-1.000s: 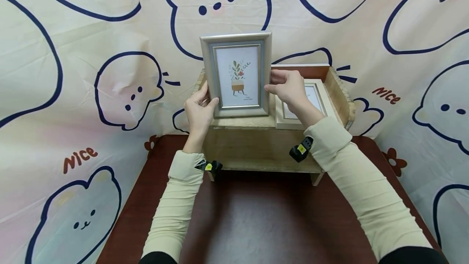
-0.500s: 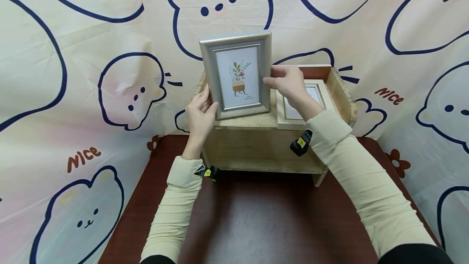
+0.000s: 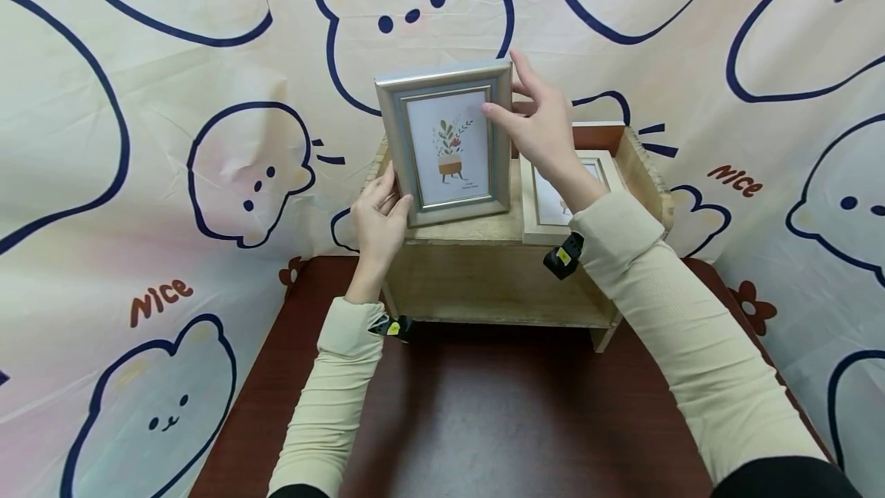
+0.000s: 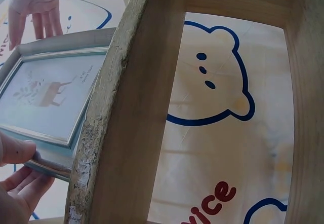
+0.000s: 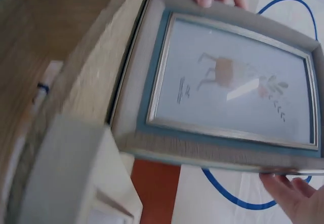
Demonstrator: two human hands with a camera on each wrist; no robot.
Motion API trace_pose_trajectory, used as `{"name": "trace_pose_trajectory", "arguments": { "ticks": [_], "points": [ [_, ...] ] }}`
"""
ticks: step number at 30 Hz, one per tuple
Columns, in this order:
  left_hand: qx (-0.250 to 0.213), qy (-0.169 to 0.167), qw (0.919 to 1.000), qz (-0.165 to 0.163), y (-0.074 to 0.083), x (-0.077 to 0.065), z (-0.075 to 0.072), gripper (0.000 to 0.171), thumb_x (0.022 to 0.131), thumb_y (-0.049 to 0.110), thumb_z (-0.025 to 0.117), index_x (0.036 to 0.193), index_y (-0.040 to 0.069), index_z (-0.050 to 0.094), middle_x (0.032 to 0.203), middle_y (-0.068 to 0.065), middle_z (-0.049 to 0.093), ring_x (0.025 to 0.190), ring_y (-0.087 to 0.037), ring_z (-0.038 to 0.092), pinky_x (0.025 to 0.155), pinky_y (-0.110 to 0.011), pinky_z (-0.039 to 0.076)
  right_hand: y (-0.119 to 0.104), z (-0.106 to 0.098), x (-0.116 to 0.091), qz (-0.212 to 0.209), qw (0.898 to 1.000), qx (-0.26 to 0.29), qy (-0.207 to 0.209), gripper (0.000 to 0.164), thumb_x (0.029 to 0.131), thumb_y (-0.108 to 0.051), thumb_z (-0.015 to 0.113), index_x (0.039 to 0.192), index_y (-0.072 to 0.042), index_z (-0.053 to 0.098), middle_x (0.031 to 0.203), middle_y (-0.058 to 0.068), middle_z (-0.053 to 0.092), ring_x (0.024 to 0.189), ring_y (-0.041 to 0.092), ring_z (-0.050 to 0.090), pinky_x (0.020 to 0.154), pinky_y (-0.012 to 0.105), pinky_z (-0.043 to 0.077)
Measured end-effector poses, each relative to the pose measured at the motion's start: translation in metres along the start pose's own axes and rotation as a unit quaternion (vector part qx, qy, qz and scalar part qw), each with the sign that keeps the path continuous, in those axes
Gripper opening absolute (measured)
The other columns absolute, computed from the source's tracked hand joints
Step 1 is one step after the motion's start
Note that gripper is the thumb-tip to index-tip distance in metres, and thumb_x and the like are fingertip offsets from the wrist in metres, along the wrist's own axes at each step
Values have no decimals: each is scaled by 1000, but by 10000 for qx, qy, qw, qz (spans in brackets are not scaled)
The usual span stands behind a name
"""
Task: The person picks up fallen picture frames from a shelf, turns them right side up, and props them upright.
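A silver-grey picture frame point(image 3: 442, 143) with a potted-plant print stands nearly upright over the left part of the wooden shelf's point(image 3: 498, 283) top board, leaning slightly. My left hand point(image 3: 376, 217) grips its lower left edge, thumb in front and fingers behind, as the left wrist view shows. At the upper right edge is my right hand point(image 3: 542, 125), fingers spread along the side and thumb overlapping the front; in the right wrist view its fingertips are right at the edge. A cream picture frame point(image 3: 608, 167) lies tilted back on the shelf's right part, partly covered by my right wrist.
The shelf has raised side boards point(image 3: 643, 167) and stands at the back of a dark red-brown table point(image 3: 484, 421). Behind it hangs a cloth point(image 3: 276, 44) printed with cartoon bears, which also runs along both sides.
The silver-grey frame has turned slightly, its lower right corner going back. My right hand has slid up its right edge and spread its fingers. My left hand keeps its grip.
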State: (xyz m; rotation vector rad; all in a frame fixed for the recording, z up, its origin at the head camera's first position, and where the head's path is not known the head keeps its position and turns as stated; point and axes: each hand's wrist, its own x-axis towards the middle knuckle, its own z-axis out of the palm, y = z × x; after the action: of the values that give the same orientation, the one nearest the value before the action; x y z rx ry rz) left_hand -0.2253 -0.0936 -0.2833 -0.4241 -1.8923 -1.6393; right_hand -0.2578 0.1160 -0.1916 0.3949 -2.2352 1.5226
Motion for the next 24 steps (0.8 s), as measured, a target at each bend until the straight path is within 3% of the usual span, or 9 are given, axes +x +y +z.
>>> {"name": "trace_pose_trajectory", "arguments": {
  "ticks": [3,8,17,24],
  "points": [
    [-45,9,10000,19,-1,0,0,49,78,-18,56,124,-9,46,116,-30,52,108,-36,53,88,-36,45,2,-2,5,-369,9982,-468,7,66,83,-14,66,141,-24,35,124,9,56,101,21,61,82,32,49],
    [35,0,9999,148,-4,0,-1,49,78,-18,56,124,-10,46,115,-30,52,106,-37,54,87,-37,45,6,-7,14,-670,9951,-729,14,61,81,3,62,135,-19,45,117,12,60,95,23,63,79,29,51],
    [313,186,9975,613,-6,-5,1,47,76,-17,60,122,-11,48,109,-31,54,101,-38,57,84,-40,47,8,-10,22,-817,9935,-783,-149,55,80,5,64,129,-18,53,115,11,61,96,21,63,78,28,51],
    [529,539,9905,1150,-36,-3,7,48,73,-16,64,119,-10,53,104,-28,58,96,-36,58,80,-41,50,12,-8,28,-836,9940,-689,-160,53,80,7,62,128,-16,54,114,9,62,96,18,63,79,26,50]
  ]
}}
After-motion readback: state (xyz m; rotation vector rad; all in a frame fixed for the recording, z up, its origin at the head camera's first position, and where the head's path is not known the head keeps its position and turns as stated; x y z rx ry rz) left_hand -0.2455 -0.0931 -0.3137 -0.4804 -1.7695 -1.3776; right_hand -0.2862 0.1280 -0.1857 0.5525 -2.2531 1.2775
